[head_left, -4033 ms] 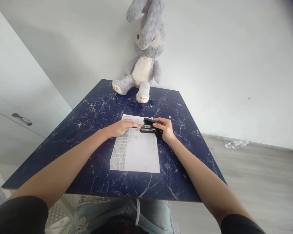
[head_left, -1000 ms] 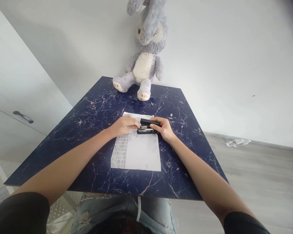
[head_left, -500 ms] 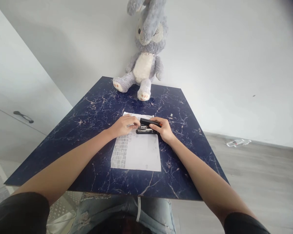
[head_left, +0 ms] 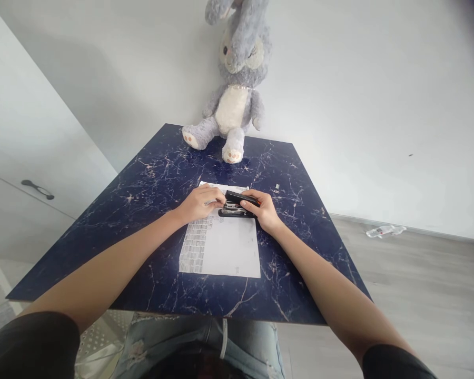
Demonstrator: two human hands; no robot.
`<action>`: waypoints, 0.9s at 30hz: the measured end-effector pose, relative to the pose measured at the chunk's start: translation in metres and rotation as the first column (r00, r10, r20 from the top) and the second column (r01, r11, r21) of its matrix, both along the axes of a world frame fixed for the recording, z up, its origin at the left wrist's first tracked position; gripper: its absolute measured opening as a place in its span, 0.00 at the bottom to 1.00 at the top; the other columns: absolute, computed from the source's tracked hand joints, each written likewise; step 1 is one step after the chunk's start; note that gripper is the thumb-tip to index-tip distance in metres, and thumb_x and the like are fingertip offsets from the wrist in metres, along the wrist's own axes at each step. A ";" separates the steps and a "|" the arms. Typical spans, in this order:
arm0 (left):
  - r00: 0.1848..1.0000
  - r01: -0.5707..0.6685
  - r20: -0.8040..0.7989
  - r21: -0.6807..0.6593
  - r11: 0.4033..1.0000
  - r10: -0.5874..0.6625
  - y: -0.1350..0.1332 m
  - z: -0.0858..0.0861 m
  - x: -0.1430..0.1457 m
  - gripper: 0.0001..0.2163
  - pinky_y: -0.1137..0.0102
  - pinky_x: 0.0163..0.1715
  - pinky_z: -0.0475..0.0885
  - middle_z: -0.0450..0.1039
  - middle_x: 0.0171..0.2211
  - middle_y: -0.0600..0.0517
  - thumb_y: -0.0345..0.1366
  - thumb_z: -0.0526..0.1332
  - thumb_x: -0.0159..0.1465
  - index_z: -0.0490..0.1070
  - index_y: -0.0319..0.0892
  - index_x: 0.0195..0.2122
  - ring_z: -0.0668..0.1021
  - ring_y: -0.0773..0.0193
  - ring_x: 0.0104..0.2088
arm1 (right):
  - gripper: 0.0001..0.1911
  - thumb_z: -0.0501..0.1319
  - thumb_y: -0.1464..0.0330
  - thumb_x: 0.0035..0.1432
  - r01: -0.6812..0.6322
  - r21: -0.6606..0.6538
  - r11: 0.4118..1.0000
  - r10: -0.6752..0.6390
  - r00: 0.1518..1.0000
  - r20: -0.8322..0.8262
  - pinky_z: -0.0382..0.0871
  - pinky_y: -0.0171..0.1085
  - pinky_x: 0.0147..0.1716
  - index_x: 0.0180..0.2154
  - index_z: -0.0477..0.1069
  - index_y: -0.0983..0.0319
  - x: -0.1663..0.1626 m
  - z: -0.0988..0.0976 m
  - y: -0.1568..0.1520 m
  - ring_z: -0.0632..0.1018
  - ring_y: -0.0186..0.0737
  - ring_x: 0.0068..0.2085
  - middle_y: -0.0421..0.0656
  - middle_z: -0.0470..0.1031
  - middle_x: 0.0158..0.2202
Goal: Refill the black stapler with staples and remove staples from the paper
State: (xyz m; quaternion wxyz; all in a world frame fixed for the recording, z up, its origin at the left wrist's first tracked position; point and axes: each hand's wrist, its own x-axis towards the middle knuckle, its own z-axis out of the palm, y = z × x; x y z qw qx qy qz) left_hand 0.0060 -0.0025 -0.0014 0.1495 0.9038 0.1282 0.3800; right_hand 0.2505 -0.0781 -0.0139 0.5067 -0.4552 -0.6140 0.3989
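A black stapler (head_left: 236, 204) lies across the far end of a printed white sheet of paper (head_left: 223, 245) on the dark blue marbled table (head_left: 154, 179). My right hand (head_left: 261, 208) is closed round the stapler's right end, thumb on its raised top arm. My left hand (head_left: 200, 202) rests on the paper with fingers curled, its fingertips pinched at the stapler's left tip. What sits between those fingertips is too small to make out.
A grey plush rabbit (head_left: 234, 84) sits at the table's far edge against the white wall. A small pale object (head_left: 277, 186) lies on the table right of the paper. A white cabinet with a black handle (head_left: 37, 189) stands left. A plastic bottle (head_left: 383, 230) lies on the floor.
The stapler and my right hand have crept slightly left along the paper's top edge. My left fingers went from stretched out to curled at the stapler's tip.
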 end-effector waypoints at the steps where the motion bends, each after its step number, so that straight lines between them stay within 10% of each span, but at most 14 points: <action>1: 1.000 0.000 0.004 0.003 1.000 0.000 0.000 0.000 0.000 0.05 0.65 0.41 0.69 0.80 0.33 0.54 0.34 0.62 0.71 0.72 0.44 0.35 0.81 0.64 0.36 | 0.20 0.70 0.52 0.57 -0.003 0.002 1.000 0.003 1.000 -0.006 0.70 0.38 0.35 0.42 0.78 0.60 0.000 0.000 0.000 0.76 0.42 0.35 0.42 0.78 0.35; 27: 0.997 -0.072 0.022 0.000 0.997 0.072 0.003 0.000 0.000 0.09 0.67 0.40 0.70 0.75 0.33 0.54 0.36 0.67 0.67 0.67 0.43 0.32 0.78 0.64 0.35 | 0.20 0.70 0.54 0.58 -0.056 0.108 0.993 0.028 0.968 0.251 0.71 0.39 0.37 0.44 0.76 0.60 -0.002 0.007 -0.001 0.77 0.41 0.36 0.43 0.79 0.38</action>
